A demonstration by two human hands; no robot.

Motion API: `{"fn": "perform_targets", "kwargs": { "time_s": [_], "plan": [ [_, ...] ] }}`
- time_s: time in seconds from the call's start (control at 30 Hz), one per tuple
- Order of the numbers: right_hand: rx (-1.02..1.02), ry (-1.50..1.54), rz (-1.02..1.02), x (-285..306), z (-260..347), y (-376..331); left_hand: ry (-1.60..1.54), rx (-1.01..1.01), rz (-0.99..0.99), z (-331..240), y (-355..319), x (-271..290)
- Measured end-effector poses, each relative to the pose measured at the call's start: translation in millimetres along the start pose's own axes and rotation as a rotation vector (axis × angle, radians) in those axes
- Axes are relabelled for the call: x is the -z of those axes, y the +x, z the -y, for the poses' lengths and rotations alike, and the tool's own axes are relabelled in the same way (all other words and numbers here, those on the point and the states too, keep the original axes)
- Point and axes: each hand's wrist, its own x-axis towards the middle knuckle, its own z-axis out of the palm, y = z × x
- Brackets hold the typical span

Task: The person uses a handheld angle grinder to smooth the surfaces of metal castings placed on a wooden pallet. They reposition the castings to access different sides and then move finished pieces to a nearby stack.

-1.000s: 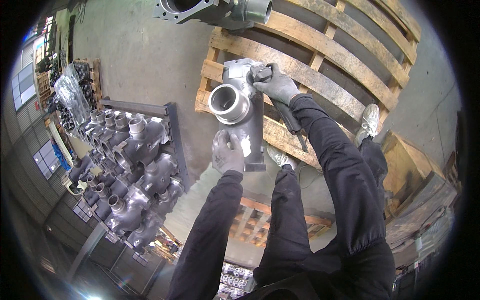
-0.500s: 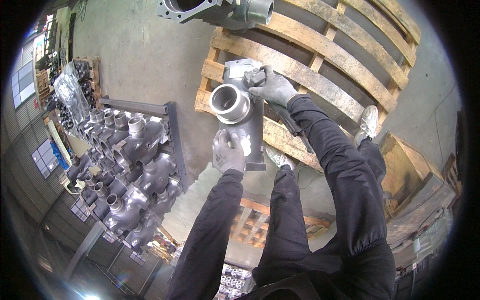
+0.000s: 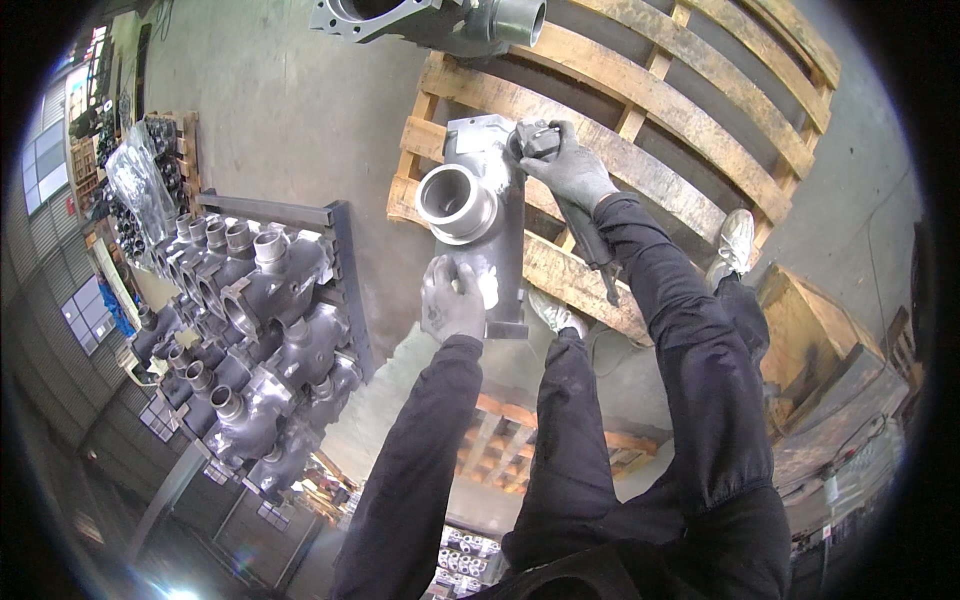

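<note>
One metal casting (image 3: pixel 487 215) lies at the pallet's (image 3: pixel 690 110) left edge; left hand (image 3: pixel 452 298) grips its near end, right hand (image 3: pixel 570 168) clasps a tool (image 3: pixel 590 240).

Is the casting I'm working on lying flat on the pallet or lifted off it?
Lifted. The left hand grips the grey casting's lower end, holding it above the wooden pallet; the right hand presses a tool against its top.

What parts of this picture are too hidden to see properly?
- Head view: the tool in the right hand is mostly covered by the glove.
- The metal casting has its near end hidden under the left hand.
- The big casting is cut off by the top edge.
</note>
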Motion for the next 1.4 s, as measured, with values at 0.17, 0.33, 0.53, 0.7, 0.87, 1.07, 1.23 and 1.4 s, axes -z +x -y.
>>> {"fn": "perform_targets", "kwargs": {
  "time_s": [0.17,0.33,0.53,0.7,0.87,1.07,1.23,1.4],
  "plan": [
    [0.108,0.033,0.031,-7,-2,0,-0.019,-0.015,-0.007,0,1,0],
    [0.121,0.009,0.101,-15,8,1,0.021,-0.056,-0.035,1,1,-2],
    [0.125,0.009,0.132,-21,14,0,0.006,-0.041,-0.016,2,1,-2],
    [0.13,-0.008,0.147,-20,18,-1,0.003,-0.033,-0.013,1,1,-1],
    [0.161,-0.137,0.139,-15,23,-4,0.011,-0.042,-0.022,-1,1,1],
    [0.162,-0.049,-0.034,-6,4,-8,0.04,-0.048,-0.037,-1,1,0],
    [0.163,-0.073,0.073,-14,-2,-6,0.004,-0.048,-0.026,1,0,-1],
    [0.221,-0.054,0.12,-19,0,-1,0.01,-0.036,-0.008,1,1,0]
  ]
}}
